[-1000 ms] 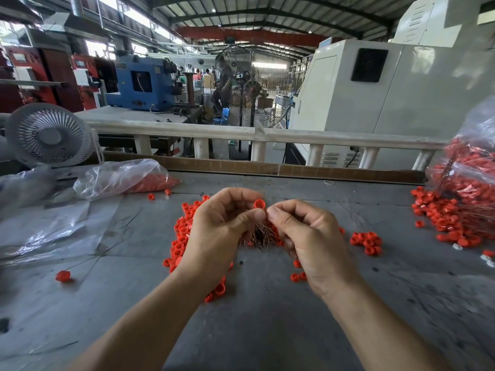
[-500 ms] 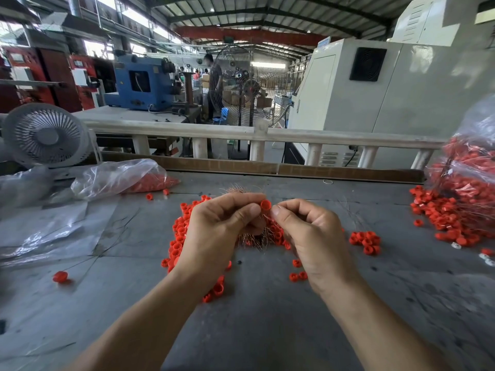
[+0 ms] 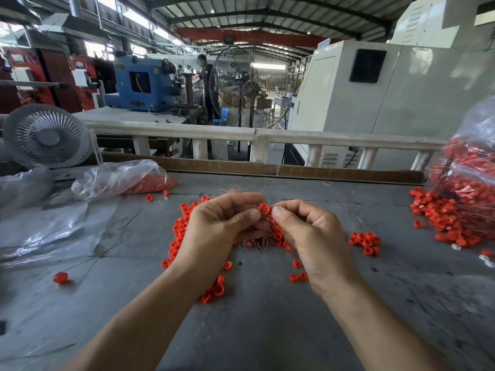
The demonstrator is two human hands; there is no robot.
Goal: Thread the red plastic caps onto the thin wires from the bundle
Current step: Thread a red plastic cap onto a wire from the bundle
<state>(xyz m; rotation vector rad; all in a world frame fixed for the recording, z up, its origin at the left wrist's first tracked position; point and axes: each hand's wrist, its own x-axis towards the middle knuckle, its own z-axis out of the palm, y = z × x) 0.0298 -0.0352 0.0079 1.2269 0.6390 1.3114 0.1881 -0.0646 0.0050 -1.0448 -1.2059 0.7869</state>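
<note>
While both hands meet above the middle of the grey table [image 3: 267, 330], one red cap [image 3: 264, 209] pinched between them: left hand [image 3: 222, 231] with thumb and curled fingers closed on the cap's left side, also gripping the coppery wire bundle [image 3: 257, 238] beneath; right hand [image 3: 313, 236] with thumb tip pressed at the cap's right side, fingers curled. Cannot tell whether a wire end is already through the cap; strands too fine to resolve.

Loose caps [image 3: 179, 234] heaped on the table just left of and under the hands. Smaller cluster [image 3: 365, 241] to the right, a few strays toward the near edge. Single capped wire [image 3: 61, 277] lying apart near the left edge, thin strand trailing from it.

At the right edge, large clear bag [image 3: 471, 170] spilling caps with wires attached, likely finished pieces. Flattened bag [image 3: 120, 179] with more caps at the far left, beside a small white fan [image 3: 48, 136].

Judged mid-task: a sizeable share seemingly threaded, many loose caps and a full tuft of wire left. Present step: seating one cap on one strand.
</note>
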